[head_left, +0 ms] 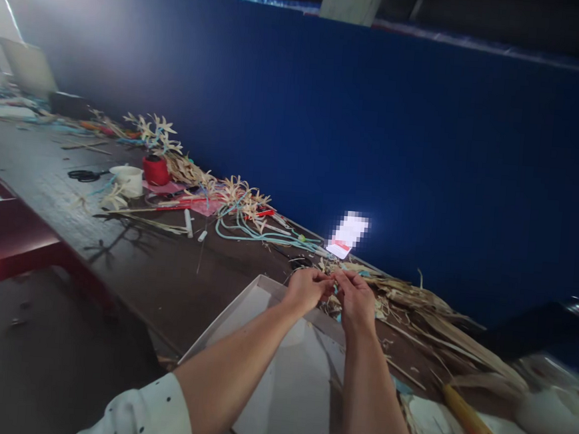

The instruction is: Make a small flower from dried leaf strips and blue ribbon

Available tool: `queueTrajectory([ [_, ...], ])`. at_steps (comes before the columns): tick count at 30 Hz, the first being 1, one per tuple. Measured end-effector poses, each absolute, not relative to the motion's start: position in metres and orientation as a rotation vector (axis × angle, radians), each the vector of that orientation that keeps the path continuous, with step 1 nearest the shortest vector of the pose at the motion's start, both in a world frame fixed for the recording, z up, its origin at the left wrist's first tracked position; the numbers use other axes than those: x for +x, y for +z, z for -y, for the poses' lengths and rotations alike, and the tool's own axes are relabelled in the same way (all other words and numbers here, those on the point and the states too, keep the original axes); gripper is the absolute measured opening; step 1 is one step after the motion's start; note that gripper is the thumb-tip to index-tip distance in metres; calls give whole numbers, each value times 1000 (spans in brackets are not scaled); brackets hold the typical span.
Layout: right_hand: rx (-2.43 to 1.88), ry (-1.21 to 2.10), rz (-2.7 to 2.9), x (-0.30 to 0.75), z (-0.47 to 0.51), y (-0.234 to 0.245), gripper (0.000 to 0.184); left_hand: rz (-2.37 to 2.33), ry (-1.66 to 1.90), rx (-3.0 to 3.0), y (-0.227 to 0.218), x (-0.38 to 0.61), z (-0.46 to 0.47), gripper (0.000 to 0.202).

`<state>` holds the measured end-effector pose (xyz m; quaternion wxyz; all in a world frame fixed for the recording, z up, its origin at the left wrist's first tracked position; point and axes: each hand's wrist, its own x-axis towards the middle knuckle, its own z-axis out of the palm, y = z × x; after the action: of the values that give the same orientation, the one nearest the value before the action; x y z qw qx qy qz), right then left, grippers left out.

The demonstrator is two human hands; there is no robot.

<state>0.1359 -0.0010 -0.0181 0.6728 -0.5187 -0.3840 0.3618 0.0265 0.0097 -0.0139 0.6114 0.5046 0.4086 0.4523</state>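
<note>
My left hand (308,289) and my right hand (356,300) meet over the near side of the table, fingertips almost touching. Both are closed in a pinch around something small that the fingers mostly hide. Pale dried plant strips (385,308) lie just behind and beside my right hand. A shallow white box (221,315) sits under my forearms. Beyond my fingers a phone with a bright screen (347,236) leans against the blue partition (297,117). Dark-handled scissors, partly covered, seem to lie behind my left hand.
Left along the brown table are blue-green cords (238,230), dried flower shapes (243,197), a red thread spool (156,170), a white cup (128,181) and black scissors (86,175). A yellow tool (476,425) lies at the lower right. A red stool (16,249) stands left.
</note>
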Motion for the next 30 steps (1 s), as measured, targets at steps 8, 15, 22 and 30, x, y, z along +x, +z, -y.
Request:
queueTrajectory([
  [8, -1234, 883, 878, 137, 6, -12, 41, -979, 1119, 1309, -33, 32, -18, 19],
  [15, -1170, 574, 687, 145, 2, -1, 41, -1117, 1222, 1356, -38, 34, -19, 12],
  [22, -1161, 612, 687, 147, 13, 34, 34, -1039, 1227, 1251, -34, 37, -15, 10],
  [30, -1222, 518, 755, 173, 44, 41, 37, -989, 1262, 1222, -26, 29, -10, 13],
])
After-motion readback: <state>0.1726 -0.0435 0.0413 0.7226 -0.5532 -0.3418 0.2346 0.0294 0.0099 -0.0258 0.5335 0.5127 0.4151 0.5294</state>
